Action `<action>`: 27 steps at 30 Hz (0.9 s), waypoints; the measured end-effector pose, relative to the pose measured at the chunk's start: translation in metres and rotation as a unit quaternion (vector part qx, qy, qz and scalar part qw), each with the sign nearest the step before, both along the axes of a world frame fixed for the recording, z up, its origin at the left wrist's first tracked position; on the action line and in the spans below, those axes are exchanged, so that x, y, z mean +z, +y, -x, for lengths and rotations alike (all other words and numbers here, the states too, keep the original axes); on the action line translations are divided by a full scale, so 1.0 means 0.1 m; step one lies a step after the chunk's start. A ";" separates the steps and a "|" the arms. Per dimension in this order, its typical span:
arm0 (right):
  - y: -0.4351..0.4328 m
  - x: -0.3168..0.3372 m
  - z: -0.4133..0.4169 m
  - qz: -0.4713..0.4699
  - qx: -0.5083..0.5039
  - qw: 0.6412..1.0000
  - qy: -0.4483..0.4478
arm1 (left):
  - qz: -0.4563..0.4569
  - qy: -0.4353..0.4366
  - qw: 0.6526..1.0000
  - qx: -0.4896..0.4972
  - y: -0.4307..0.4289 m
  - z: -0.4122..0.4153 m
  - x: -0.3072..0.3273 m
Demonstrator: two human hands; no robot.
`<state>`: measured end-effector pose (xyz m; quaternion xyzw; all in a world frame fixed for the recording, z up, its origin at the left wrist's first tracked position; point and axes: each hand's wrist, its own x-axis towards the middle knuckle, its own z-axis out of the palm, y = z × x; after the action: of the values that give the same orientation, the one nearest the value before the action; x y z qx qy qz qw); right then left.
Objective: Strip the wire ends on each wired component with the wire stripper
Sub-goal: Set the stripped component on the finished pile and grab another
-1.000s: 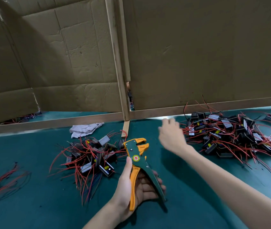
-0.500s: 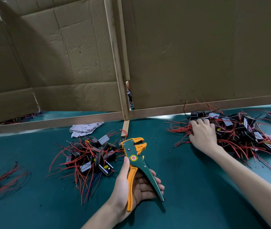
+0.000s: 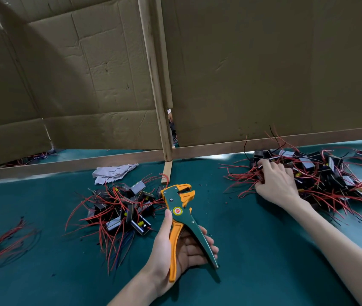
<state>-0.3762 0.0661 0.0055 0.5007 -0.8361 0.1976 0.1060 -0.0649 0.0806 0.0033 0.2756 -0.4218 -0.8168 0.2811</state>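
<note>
My left hand (image 3: 175,250) holds the green and orange wire stripper (image 3: 181,219) by its handles, jaws pointing away from me, low in the middle of the green table (image 3: 253,250). A pile of black wired components with red wires (image 3: 120,208) lies just left of the stripper. A larger pile of the same components (image 3: 330,175) lies at the right. My right hand (image 3: 277,184) lies on the left edge of that pile, its fingers curled into the red wires and around a component there; what exactly it grips is hidden by the hand.
Cardboard walls (image 3: 264,74) on a wooden frame (image 3: 155,89) close off the back of the table. A crumpled white cloth (image 3: 111,172) lies behind the left pile. More red-wired parts (image 3: 1,241) lie at the far left edge.
My right hand has travelled from mid-air over the table's middle to the right pile and settled into its wires. The left hand and the stripper have stayed put.
</note>
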 end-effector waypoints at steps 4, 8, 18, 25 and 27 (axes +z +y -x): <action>-0.04 -0.05 -0.01 -0.016 0.003 0.999 0.037 | 0.004 0.001 1.000 0.006 0.00 -0.01 -0.01; 0.02 -0.08 0.02 0.128 0.070 0.988 -0.049 | 0.011 0.000 1.000 0.009 0.00 -0.01 -0.02; 0.12 0.03 -0.05 0.247 0.111 0.930 -0.249 | 0.017 -0.003 1.000 0.022 -0.01 0.00 -0.03; 0.23 0.08 -0.06 0.199 0.147 0.952 -0.180 | 0.023 -0.005 0.999 0.026 -0.01 0.00 -0.03; 0.23 0.07 -0.10 0.181 0.151 0.959 -0.160 | 0.025 -0.005 0.999 0.026 -0.01 0.00 -0.03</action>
<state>-0.3667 0.0886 0.0124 0.5556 -0.7069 0.4368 0.0285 -0.0644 0.0794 0.0004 0.2837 -0.4361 -0.7969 0.3072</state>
